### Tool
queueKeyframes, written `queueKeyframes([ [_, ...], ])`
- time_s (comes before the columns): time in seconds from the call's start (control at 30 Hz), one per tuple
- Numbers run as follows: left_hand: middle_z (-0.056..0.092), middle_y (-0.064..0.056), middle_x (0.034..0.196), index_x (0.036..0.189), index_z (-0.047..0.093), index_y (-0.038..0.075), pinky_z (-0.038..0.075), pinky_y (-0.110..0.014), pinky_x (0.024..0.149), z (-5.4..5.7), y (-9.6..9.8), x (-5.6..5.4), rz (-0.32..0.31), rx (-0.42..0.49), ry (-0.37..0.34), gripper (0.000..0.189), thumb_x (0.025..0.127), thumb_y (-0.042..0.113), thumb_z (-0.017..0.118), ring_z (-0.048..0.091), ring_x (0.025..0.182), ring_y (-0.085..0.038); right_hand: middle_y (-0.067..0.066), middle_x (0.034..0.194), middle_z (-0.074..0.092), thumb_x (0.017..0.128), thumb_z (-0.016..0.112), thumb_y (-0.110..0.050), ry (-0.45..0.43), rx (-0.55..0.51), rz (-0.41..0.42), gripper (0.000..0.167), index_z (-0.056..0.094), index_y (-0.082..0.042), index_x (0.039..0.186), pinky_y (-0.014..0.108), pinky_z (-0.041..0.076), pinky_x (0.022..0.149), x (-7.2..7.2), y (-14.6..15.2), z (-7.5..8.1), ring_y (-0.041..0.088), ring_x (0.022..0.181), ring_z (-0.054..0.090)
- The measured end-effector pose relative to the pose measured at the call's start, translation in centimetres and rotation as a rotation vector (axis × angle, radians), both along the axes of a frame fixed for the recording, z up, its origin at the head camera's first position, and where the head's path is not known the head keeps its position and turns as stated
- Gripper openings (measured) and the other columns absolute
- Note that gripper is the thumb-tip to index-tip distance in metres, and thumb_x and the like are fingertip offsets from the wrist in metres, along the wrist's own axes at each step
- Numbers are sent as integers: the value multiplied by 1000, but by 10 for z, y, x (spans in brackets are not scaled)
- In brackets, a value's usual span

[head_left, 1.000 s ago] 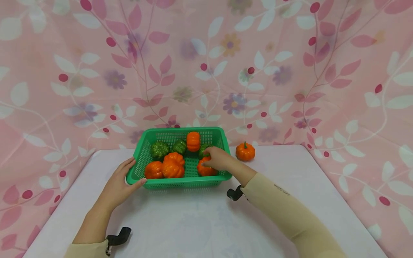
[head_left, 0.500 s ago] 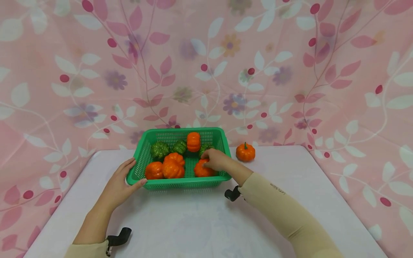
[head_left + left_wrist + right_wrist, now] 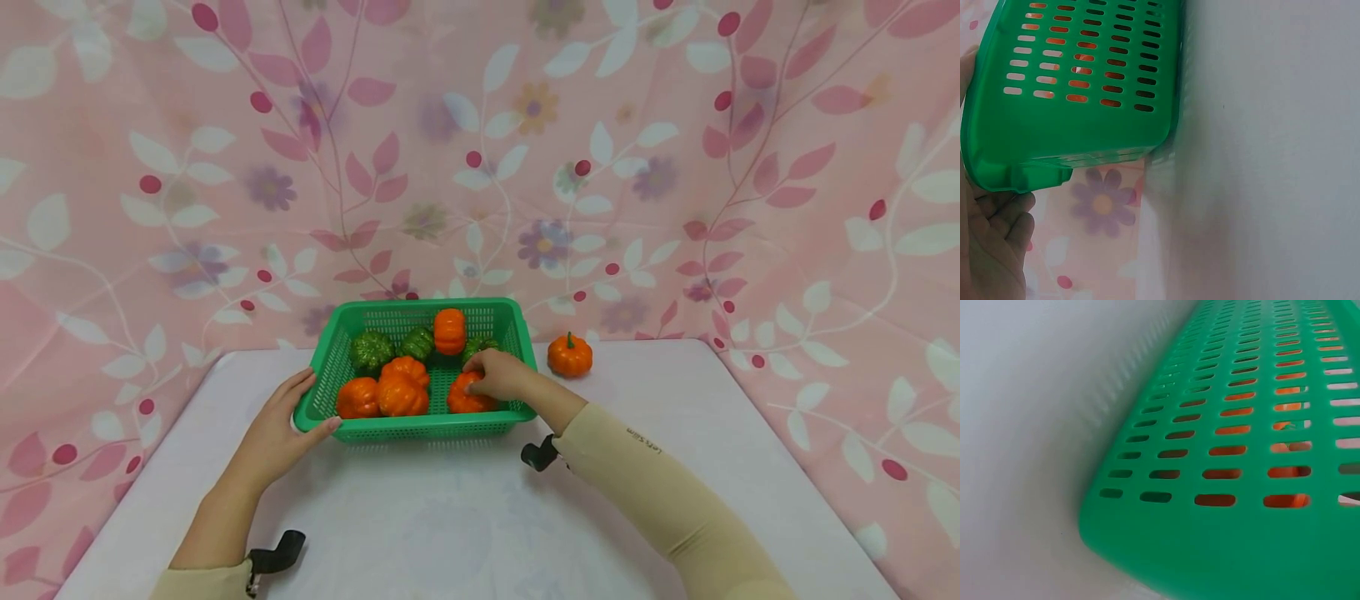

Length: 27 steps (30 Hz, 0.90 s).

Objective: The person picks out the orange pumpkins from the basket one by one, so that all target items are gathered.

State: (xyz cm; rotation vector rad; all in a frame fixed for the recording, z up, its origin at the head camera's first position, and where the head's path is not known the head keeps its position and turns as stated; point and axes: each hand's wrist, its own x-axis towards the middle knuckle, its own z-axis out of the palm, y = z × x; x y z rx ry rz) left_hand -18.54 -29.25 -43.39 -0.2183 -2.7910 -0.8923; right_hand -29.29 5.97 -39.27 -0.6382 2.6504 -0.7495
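Left hand held a green perforated plastic basket; right hand gripped a ribbed orange pumpkin, apparently positioning it, release likely next.

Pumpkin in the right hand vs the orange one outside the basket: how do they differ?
Held pumpkin is inside the green basket; loose pumpkin sits outside on the table.
Held pumpkin is partly hidden by the right hand; loose pumpkin is uncovered and untouched.
Both are orange and ribbed.
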Motion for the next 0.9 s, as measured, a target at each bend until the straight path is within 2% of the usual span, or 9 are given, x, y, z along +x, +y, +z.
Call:
queueKeyframes([
  [0.23, 28, -17, 161, 154, 34, -1, 30, -72, 106, 0, 1, 0, -2, -4, -8, 92, 88, 50, 73, 28, 143, -47, 5, 130, 63, 92, 75, -25, 1, -102, -5, 37, 68, -12, 127, 40, 49, 101, 3, 6, 1, 24, 118, 57],
  [0.4, 28, -17, 161, 154, 34, -1, 30, -72, 105, -1, 1, 1, -2, -1, 6, 91, 88, 48, 73, 28, 142, -47, 1, 129, 62, 92, 75, -24, 3, -204, -25, 35, 68, -16, 126, 38, 52, 95, 11, 17, 17, 24, 114, 57],
  [0.57, 28, -17, 160, 154, 34, -1, 30, -72, 106, -2, -1, 0, -6, 2, 16, 91, 88, 48, 74, 29, 142, -48, 2, 130, 60, 92, 75, -28, 15, -250, -65, 38, 66, -20, 128, 40, 53, 94, 17, 32, 34, 26, 119, 55],
  [0.9, 29, -17, 160, 154, 34, -1, 30, -73, 105, -2, -1, -1, -9, -1, 18, 91, 89, 49, 73, 29, 142, -47, 7, 134, 59, 93, 73, -25, 71, -383, -106, 43, 63, -16, 133, 45, 55, 95, 31, 72, 58, 32, 125, 54],
])
